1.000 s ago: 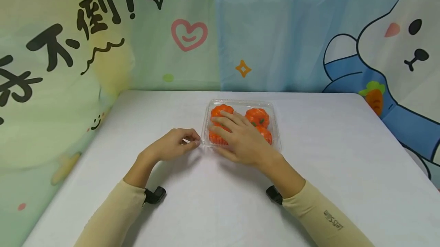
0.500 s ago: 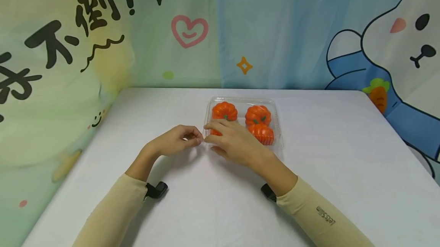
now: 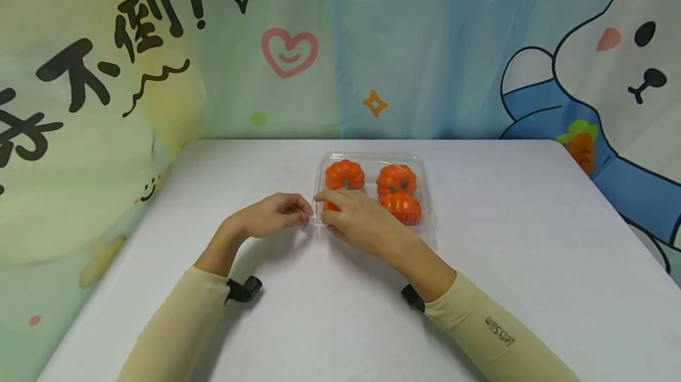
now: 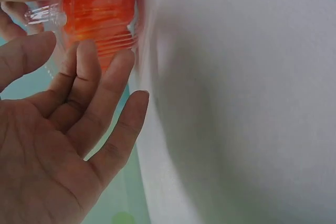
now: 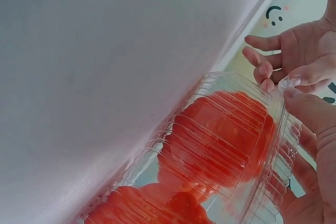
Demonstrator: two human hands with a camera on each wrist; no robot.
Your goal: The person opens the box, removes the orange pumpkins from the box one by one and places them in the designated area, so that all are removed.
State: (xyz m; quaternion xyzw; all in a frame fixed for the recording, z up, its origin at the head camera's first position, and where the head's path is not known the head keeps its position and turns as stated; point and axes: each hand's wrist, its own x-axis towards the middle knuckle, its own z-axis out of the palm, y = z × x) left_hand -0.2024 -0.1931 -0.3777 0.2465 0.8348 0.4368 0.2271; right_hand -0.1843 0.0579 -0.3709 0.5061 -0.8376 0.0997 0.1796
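A clear plastic clamshell box (image 3: 424, 178) rests on the white table with several small orange pumpkins (image 3: 396, 178) inside. My left hand (image 3: 273, 214) is at its front left corner, fingers loosely bent; the left wrist view shows the fingers (image 4: 86, 72) spread and fingertips right at the ribbed wall. Over the front left of the box lies my right hand (image 3: 364, 219), hiding most of one pumpkin. In the right wrist view its thumb (image 5: 310, 108) is at the rim's corner tab, other fingers curl over the far side of the rim, pinching the edge.
A white cloth (image 3: 505, 240) covers the table. Behind it hangs a printed curtain (image 3: 415, 45) with characters and a cartoon bear. Each forearm wears a beige sleeve (image 3: 170, 326) and a black wrist camera (image 3: 245, 289).
My right hand has slid from spread over the middle of the lid toward me and to the box's front left corner, uncovering more pumpkins. My left hand stays at that corner.
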